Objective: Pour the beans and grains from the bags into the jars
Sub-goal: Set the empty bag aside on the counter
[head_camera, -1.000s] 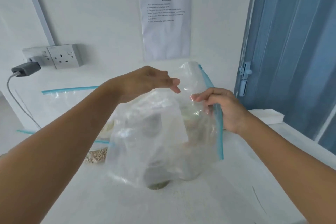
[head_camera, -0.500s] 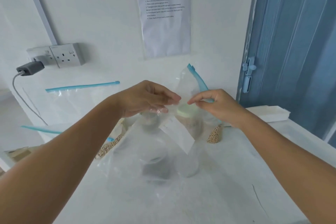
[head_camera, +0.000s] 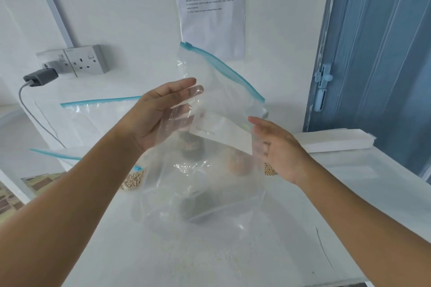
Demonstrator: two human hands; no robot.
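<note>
A clear, empty-looking zip bag [head_camera: 210,100] with a blue zip strip and a white label hangs in the air between my hands. My left hand [head_camera: 161,116] has straight fingers lying behind the plastic, thumb up at the bag's left side. At the bag's right side my right hand [head_camera: 277,149] is flat too, its fingertips showing through the film. Through the bag I make out blurred jars: a dark one [head_camera: 191,144] at the back and another dark shape [head_camera: 198,205] lower down. Pale beans [head_camera: 133,182] lie in a bag at the left, and more beans [head_camera: 270,169] at the right.
Two more zip bags [head_camera: 100,109] lean against the wall at the left. A wall socket [head_camera: 86,60] with a grey charger [head_camera: 40,75] and cable sits left. A printed sheet [head_camera: 212,7] hangs on the wall. A white tray [head_camera: 338,141] and a blue door [head_camera: 377,53] are at the right.
My hands were pinching the bag's top close together; now they have spread apart with straight fingers, and the bag's zip edge has swung up and unfolded.
</note>
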